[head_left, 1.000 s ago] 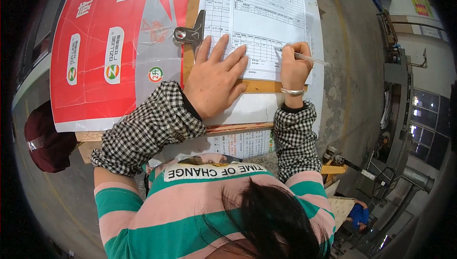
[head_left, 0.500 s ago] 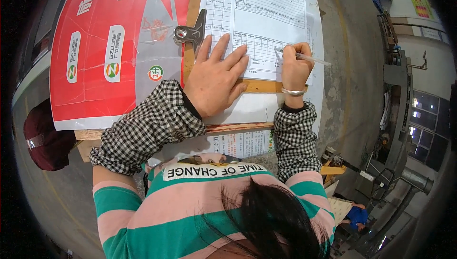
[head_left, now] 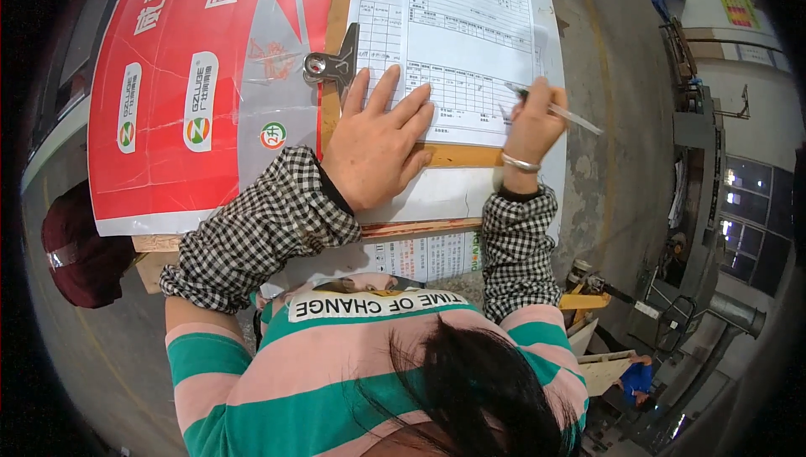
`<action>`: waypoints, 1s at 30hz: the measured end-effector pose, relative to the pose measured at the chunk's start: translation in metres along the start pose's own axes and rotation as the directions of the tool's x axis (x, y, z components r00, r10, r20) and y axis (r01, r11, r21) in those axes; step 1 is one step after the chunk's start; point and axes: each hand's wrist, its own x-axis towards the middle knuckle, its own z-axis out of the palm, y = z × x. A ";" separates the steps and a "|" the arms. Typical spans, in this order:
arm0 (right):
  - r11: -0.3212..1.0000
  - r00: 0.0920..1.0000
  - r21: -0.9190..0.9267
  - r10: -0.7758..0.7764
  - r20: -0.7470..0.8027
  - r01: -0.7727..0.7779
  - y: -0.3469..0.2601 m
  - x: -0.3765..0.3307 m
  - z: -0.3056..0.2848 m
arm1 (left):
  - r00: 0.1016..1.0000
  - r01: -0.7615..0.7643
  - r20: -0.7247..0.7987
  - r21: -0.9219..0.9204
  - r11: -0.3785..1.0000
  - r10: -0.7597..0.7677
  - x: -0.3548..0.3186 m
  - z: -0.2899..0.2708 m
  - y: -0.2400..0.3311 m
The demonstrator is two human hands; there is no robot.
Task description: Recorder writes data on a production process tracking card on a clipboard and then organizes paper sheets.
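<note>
My left hand (head_left: 378,142) lies flat with fingers spread, its fingertips over the left edge of a printed form (head_left: 470,50). Between the fingers of my right hand (head_left: 535,125) is a clear-barrelled pen (head_left: 573,116), its dark tip pointing left over the form's lower right part. Whether the tip touches the paper I cannot tell. Under the form is a second sheet with a table (head_left: 379,25), partly covered. Both papers rest on a brown clipboard (head_left: 462,155), whose black metal clip (head_left: 334,64) sits at the left beside my fingers.
A large red and grey printed cardboard sheet (head_left: 168,113) covers the left of the table. At the left hangs a dark maroon cloth-like thing (head_left: 84,243). Concrete floor (head_left: 617,113) runs along the right. Far off at lower right, a person in blue (head_left: 636,380) is beside a board.
My right hand with the pen has shifted right and slightly down, tilting outward. My left hand stays in place. The person in blue has moved slightly.
</note>
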 end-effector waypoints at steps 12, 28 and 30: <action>0.737 0.966 -0.675 0.203 0.158 -0.045 0.006 0.037 -0.053 | 0.993 -0.103 0.059 -0.059 0.993 0.107 -0.007 0.002 0.002; 0.868 0.990 -0.478 0.102 -0.093 -0.134 0.044 0.037 -0.061 | 0.646 0.687 -0.144 -0.319 0.653 -0.750 -0.032 -0.037 -0.031; 0.879 0.993 -0.463 0.093 -0.073 -0.116 0.051 0.038 -0.060 | 0.611 0.700 0.007 -0.472 0.536 -0.791 -0.031 -0.032 -0.037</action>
